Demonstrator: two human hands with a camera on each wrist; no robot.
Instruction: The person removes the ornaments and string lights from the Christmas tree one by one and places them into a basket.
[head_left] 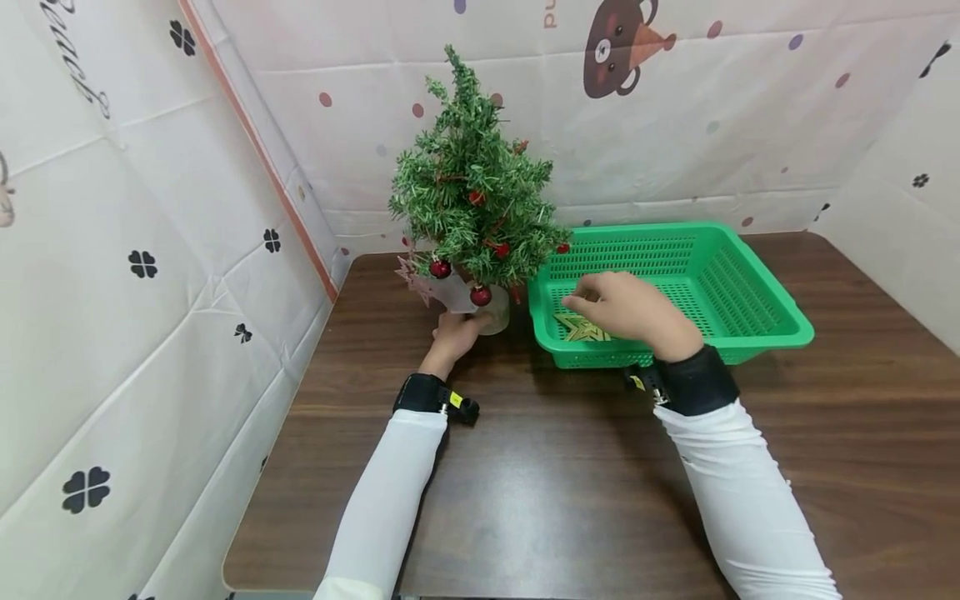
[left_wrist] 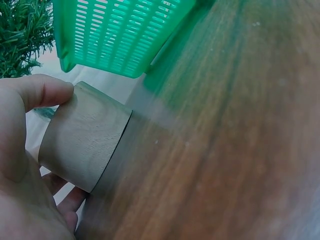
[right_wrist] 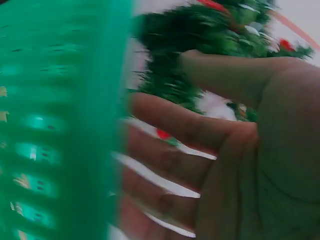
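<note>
A small artificial Christmas tree point(head_left: 480, 183) stands at the back of the table, hung with several red balls point(head_left: 480, 296). My left hand point(head_left: 453, 336) grips its pale round base point(left_wrist: 87, 137), with the thumb on the upper rim and fingers around the far side. My right hand point(head_left: 637, 308) is over the near left part of a green plastic basket point(head_left: 768, 292), its fingers loosely bent and the thumb apart from them. Nothing shows between those fingers point(right_wrist: 175, 120) in the right wrist view. Gold star ornaments point(head_left: 581, 327) lie in the basket below this hand.
A pinkish glittery star point(head_left: 414, 279) shows at the tree's lower left, beside a whitish piece point(head_left: 453, 293) partly hidden by branches. The basket stands close to the tree's right side. Patterned cloth point(head_left: 360, 125) rises behind the brown table point(head_left: 525, 483) and along both sides.
</note>
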